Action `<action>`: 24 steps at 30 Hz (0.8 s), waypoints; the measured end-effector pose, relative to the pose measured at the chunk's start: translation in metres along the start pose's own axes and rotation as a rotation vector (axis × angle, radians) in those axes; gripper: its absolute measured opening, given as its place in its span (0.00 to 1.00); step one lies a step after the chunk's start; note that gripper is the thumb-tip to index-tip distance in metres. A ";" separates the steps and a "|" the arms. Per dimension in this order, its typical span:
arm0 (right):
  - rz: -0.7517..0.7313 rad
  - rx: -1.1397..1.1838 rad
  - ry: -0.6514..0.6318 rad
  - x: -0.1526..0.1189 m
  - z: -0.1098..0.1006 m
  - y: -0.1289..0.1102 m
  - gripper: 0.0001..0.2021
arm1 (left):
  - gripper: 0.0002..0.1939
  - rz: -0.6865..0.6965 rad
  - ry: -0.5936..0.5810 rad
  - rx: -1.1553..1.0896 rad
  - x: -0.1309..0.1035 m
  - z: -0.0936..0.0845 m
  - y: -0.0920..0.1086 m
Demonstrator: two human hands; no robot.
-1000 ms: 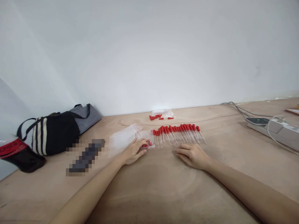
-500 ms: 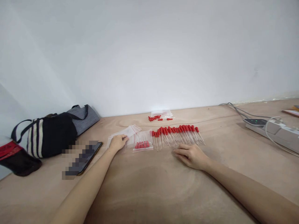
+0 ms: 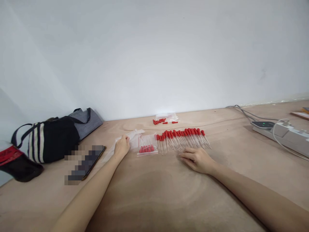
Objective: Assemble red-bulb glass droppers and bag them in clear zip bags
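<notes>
My left hand [image 3: 122,146] is closed at the loose clear zip bags [image 3: 136,135], its fingertips pinched at the edge of one; the thumb is partly hidden. Right beside these lies a zip bag with several red rubber bulbs [image 3: 146,149] in it. A row of droppers with red bulbs and clear stems [image 3: 180,139] lies fanned out to its right, bulbs away from me. My right hand [image 3: 196,160] rests on the table just in front of that row, fingers loosely bent and apart from the thumb, holding nothing.
Loose red bulbs [image 3: 158,121] lie by a clear bag [image 3: 166,116] near the wall. On the left are a phone [image 3: 90,162], a black-and-striped bag [image 3: 60,138] and a dark red-topped object [image 3: 20,166]. A power strip [image 3: 282,135] with cables stands at the right.
My left hand has drawn in its fingers and raised its wrist slightly, and the loose bags under it have shifted. My right hand stays in place.
</notes>
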State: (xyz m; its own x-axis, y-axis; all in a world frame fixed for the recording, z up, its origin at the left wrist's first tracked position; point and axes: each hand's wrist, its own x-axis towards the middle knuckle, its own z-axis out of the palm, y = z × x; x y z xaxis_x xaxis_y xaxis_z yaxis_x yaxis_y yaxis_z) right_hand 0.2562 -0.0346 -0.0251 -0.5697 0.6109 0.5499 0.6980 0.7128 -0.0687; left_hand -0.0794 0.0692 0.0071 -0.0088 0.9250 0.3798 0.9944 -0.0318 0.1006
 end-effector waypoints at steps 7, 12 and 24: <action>0.019 0.009 -0.022 0.002 -0.002 -0.001 0.12 | 0.07 0.105 0.165 -0.190 -0.003 -0.011 0.021; 0.040 0.010 0.004 0.002 -0.002 -0.001 0.11 | 0.07 0.297 0.230 -0.311 -0.039 -0.026 0.058; 0.095 0.030 -0.078 0.003 -0.008 -0.005 0.26 | 0.06 0.992 -0.500 -0.498 -0.106 -0.057 0.088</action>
State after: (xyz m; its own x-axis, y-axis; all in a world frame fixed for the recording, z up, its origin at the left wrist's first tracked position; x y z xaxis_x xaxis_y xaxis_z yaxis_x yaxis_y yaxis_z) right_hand 0.2541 -0.0390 -0.0162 -0.5342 0.7002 0.4737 0.7377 0.6597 -0.1431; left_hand 0.0030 -0.0531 0.0286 0.8829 0.4573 0.1068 0.3966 -0.8480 0.3516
